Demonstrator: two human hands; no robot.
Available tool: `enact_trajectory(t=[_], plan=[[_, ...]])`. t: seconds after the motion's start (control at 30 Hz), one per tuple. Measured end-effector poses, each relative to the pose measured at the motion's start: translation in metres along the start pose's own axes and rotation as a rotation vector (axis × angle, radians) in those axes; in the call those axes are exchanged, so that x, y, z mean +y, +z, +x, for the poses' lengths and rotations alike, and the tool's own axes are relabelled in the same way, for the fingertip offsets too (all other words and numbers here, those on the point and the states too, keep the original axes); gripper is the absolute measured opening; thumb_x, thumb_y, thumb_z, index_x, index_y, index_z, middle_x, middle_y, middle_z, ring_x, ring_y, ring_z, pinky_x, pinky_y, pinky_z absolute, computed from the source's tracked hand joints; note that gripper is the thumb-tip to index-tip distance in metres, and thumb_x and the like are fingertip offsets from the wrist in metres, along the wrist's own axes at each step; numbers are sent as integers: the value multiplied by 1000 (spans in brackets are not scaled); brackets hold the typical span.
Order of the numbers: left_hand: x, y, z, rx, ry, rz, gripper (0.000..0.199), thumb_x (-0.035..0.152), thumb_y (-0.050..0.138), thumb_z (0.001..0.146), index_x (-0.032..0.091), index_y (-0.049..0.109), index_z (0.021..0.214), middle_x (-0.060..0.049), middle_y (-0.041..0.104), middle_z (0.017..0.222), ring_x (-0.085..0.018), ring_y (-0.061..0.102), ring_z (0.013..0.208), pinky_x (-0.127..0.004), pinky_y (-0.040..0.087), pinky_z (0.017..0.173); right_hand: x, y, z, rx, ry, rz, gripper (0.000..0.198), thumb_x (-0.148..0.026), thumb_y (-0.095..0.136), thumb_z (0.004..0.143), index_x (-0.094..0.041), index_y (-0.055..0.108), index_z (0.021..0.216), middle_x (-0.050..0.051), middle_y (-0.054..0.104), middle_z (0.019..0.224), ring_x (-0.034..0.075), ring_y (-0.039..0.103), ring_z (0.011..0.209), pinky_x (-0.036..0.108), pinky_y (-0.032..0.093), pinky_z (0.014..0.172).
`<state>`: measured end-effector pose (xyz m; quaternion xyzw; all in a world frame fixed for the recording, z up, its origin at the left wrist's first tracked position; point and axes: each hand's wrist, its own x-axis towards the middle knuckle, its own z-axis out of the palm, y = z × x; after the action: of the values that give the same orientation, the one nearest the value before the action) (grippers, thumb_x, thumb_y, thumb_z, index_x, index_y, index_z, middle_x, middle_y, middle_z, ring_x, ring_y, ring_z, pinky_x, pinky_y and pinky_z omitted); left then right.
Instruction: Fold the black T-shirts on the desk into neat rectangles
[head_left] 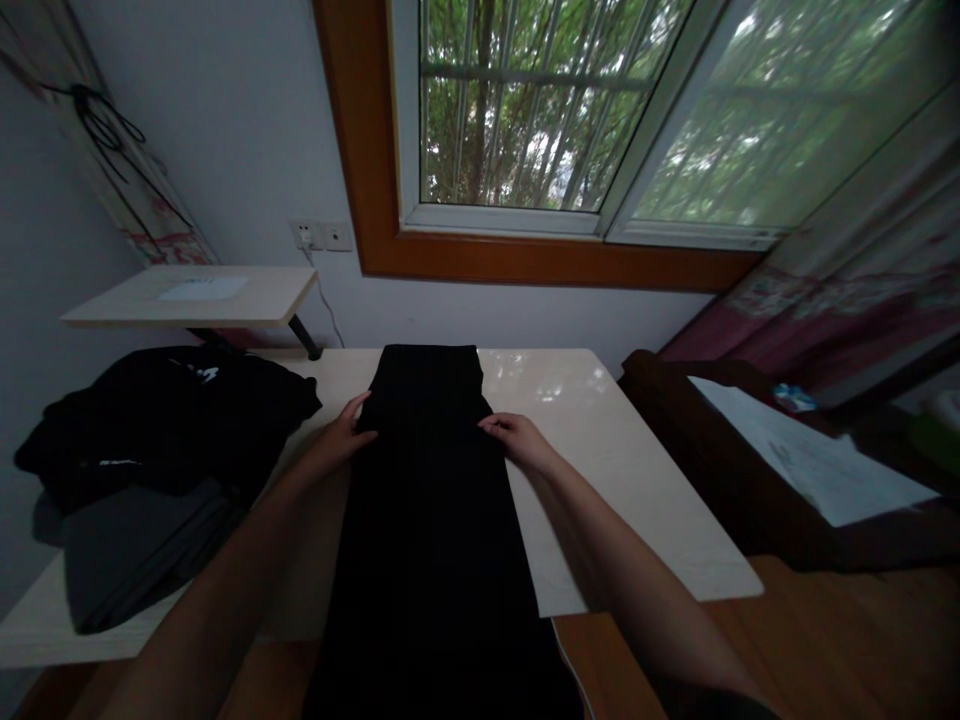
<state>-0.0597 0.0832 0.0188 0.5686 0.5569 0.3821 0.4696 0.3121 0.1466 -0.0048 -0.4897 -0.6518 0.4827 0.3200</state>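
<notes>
A long black garment (427,480) lies lengthwise over the table, its far end near the back edge and its near part hanging past the front edge. Its exact kind is hard to tell in the dark cloth. My left hand (349,432) rests at the garment's left edge, thumb and forefinger apart, the thumb tip on the cloth. On the opposite edge, my right hand (517,436) pinches the fabric between thumb and fingers.
A heap of black clothes (172,410) with a grey folded piece (142,545) lies left on the pale table (622,500). Behind it stands a raised shelf (262,295) bearing a paper sheet. A brown seat (675,450) with papers (810,460) stands right. A window (555,110) is ahead.
</notes>
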Motion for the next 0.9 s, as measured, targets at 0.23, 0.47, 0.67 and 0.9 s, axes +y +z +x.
enact_trajectory(t=[0.23, 0.47, 0.67, 0.9], plan=[[9, -6, 18, -47, -95, -116, 87, 32, 75, 75, 25, 38, 153, -15, 56, 148, -28, 64, 123, -42, 55, 100, -13, -6, 9, -110, 113, 91, 28, -41, 74, 72, -21, 69, 91, -4, 58, 63, 11, 49, 52, 23, 37, 49], [15, -13, -10, -233, -102, -55, 77, 34, 79, 75, 33, 51, 146, -10, 58, 148, -29, 62, 127, -45, 55, 100, -29, -23, -25, -413, 240, 136, 37, -43, 75, 79, -23, 66, 109, -6, 52, 65, 9, 52, 52, 19, 35, 45], [31, -15, -39, -317, -49, 140, 85, 38, 79, 77, 35, 43, 153, -7, 58, 148, -29, 61, 129, -45, 51, 106, -41, -32, -54, -526, 112, 168, 45, -38, 79, 79, -25, 64, 119, -3, 55, 84, 10, 55, 70, 23, 47, 61], [24, -10, -53, -139, 18, 174, 81, 28, 79, 71, 32, 51, 147, -7, 56, 149, -31, 58, 132, -47, 47, 111, -28, -19, -62, -414, 170, 173, 36, -29, 75, 75, -22, 59, 106, -6, 55, 76, 9, 57, 58, 21, 43, 50]])
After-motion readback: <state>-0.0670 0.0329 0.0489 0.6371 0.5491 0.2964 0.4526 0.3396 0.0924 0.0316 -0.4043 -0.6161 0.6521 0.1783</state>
